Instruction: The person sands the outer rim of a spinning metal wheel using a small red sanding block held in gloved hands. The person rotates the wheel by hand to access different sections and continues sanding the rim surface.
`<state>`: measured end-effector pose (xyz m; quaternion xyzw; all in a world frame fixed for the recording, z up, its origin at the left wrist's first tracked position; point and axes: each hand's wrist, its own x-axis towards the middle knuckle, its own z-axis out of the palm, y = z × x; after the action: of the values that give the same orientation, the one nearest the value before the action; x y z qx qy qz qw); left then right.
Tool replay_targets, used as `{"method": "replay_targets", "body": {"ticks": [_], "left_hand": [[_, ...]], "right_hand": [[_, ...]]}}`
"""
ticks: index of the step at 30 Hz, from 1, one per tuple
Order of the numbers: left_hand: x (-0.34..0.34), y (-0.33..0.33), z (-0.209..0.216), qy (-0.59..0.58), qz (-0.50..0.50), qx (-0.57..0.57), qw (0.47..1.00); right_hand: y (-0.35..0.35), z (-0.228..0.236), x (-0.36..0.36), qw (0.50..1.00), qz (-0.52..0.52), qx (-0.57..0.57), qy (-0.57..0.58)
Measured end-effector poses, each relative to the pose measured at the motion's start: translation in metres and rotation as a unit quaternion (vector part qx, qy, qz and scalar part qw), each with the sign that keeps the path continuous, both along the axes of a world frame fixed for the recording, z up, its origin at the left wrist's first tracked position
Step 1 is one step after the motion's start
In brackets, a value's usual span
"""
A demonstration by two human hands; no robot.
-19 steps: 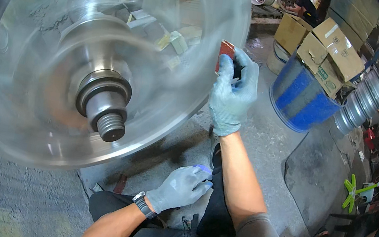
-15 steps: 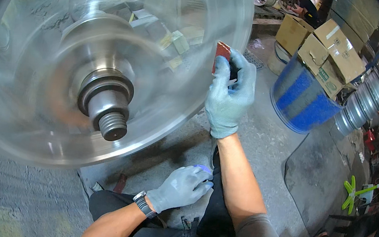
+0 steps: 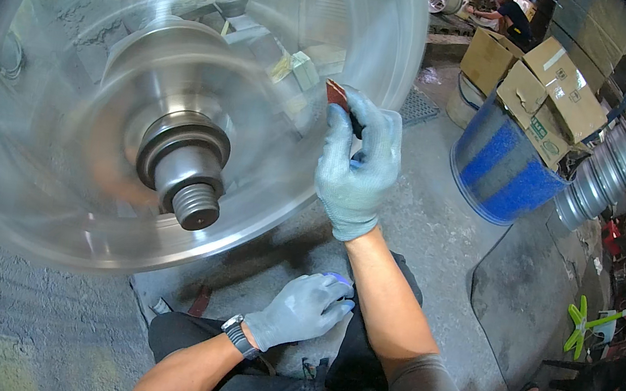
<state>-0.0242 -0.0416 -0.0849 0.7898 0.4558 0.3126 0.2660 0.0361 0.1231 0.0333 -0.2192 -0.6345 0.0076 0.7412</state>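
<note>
My right hand point(image 3: 358, 166), in a light blue-grey knitted glove, pinches a small folded piece of red-brown sandpaper point(image 3: 337, 95) between thumb and fingers. It is raised at the right side of a spinning metal wheel rim point(image 3: 191, 256), which is blurred by its motion. I cannot tell whether the sandpaper touches the metal. A threaded steel spindle end point(image 3: 194, 204) sticks out from the hub towards me. My left hand point(image 3: 299, 312), gloved and with a watch above the wrist, lies over my knee with its fingers loosely stretched; purple shows at its fingertips.
Right of the wheel stands a blue and grey drum point(image 3: 503, 167) topped with cardboard boxes point(image 3: 559, 91). Stacked silver rims point(image 3: 603, 174) are beyond it. A dark mat point(image 3: 521, 295) covers part of the floor. Another person point(image 3: 511, 19) crouches by rims at the back.
My right hand has moved left and slightly down with the sandpaper, which is now tilted more to the left. The view has shifted slightly. My left hand stays put while the wheel keeps spinning.
</note>
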Motion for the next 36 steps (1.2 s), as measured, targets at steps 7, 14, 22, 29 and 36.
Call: {"method": "replay_targets", "body": {"ticks": [7,14,22,29,36], "left_hand": [[0.0,0.001,-0.002,-0.004,-0.004,0.001,1.0],[0.0,0.0,0.001,-0.005,-0.003,0.0,1.0],[0.002,0.0,0.0,-0.004,0.0,0.011,1.0],[0.002,0.0,-0.001,-0.003,0.002,0.002,1.0],[0.002,-0.001,0.001,0.005,0.001,-0.015,1.0]], "right_hand": [[0.004,0.001,0.004,1.0,-0.002,0.004,0.002],[0.009,-0.001,0.013,0.995,0.011,-0.086,0.041],[0.024,-0.003,0.024,0.99,0.013,-0.111,0.088],[0.036,0.001,0.031,0.98,0.035,-0.139,0.142],[0.046,-0.004,0.042,0.98,0.021,-0.144,0.134]]}}
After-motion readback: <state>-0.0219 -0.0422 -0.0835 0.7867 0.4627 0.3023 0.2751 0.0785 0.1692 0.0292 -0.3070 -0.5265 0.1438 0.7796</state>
